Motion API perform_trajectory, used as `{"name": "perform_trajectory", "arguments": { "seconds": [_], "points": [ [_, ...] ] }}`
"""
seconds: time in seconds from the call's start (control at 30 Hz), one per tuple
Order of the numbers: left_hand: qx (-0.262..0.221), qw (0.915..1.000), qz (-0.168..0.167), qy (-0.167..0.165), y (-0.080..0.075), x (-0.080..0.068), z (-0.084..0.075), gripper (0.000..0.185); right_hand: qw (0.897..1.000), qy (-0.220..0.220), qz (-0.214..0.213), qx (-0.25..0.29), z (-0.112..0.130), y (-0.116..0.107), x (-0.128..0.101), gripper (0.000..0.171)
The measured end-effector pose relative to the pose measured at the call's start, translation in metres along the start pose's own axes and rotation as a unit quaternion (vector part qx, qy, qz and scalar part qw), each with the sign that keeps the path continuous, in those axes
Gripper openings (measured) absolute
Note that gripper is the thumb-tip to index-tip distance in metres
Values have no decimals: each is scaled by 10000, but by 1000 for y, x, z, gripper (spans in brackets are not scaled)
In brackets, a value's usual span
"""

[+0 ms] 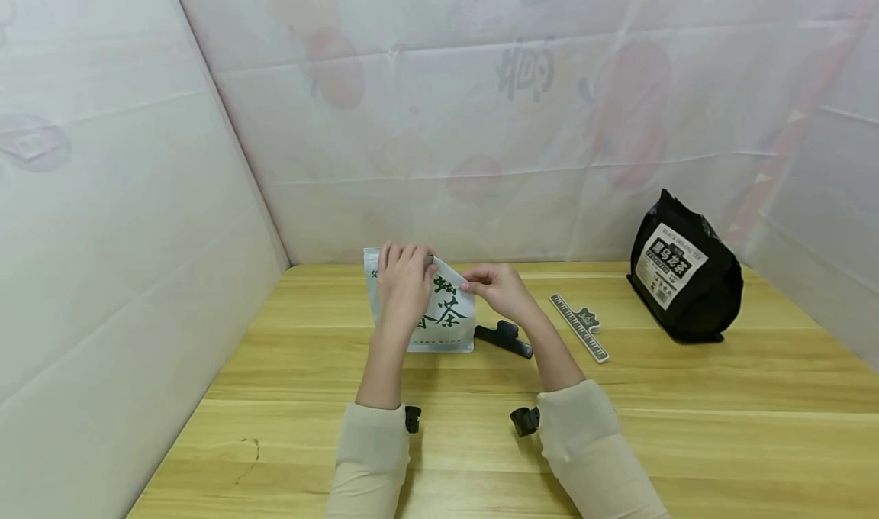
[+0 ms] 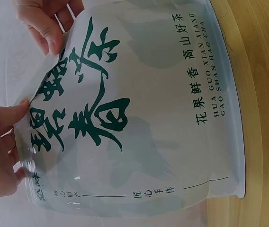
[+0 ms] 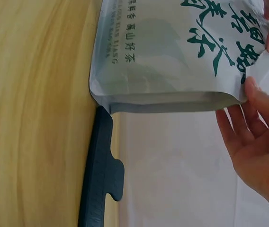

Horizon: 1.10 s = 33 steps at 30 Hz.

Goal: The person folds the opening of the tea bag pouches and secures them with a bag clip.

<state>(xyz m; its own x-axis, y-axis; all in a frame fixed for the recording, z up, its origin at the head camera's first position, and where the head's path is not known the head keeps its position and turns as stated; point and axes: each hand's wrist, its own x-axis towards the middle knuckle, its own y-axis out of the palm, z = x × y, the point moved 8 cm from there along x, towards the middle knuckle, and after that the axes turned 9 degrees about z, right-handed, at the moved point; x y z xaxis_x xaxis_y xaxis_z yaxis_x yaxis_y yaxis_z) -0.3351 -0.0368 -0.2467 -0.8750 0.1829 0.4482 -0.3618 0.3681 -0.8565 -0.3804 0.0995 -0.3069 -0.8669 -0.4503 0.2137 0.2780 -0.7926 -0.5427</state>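
Note:
A pale tea bag [image 1: 449, 332] with green lettering stands upright on the table in front of me. My left hand [image 1: 405, 282] grips its top edge, thumb on the printed front. At the upper right corner, my right hand [image 1: 504, 294] pinches the edge between thumb and fingers. The top between both hands is bent over, and a folded white flap shows by the right thumb [image 3: 252, 85] in the right wrist view. Below the right hand lies a black bag clip [image 1: 504, 340], its end right by the bag's bottom corner. The bag's back is hidden.
To the right lies a white clip [image 1: 582, 330] with a piano-key pattern. Farther right, a black tea bag [image 1: 687, 282] with a white label stands near the back edge of the wooden table [image 1: 467, 458]. Printed cloth walls [image 1: 439, 137] enclose the back and sides.

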Motion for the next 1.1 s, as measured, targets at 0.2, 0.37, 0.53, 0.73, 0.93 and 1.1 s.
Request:
{"name": "perform_trajectory", "arguments": {
  "seconds": [0.2,0.37,0.53,0.73,0.93,1.1],
  "points": [
    [13,10000,40,-11,0,0,0,16,9987,-285,391,146,10,3,-2,20],
    [52,10000,76,-3,0,0,0,17,9964,-773,331,147,26,6,-3,28],
    [18,10000,86,47,-1,0,0,18,9963,-861,62,-15,33,10,-2,29],
    [-68,9994,261,221,-4,-3,0,24,9966,-788,-204,-99,34,10,-3,26],
    [238,9993,221,183,-7,-3,5,38,9963,-811,-252,-158,34,10,-2,25],
    [201,9997,67,76,-9,-3,12,34,9962,-833,-242,-122,34,9,-2,24]
  ]
}}
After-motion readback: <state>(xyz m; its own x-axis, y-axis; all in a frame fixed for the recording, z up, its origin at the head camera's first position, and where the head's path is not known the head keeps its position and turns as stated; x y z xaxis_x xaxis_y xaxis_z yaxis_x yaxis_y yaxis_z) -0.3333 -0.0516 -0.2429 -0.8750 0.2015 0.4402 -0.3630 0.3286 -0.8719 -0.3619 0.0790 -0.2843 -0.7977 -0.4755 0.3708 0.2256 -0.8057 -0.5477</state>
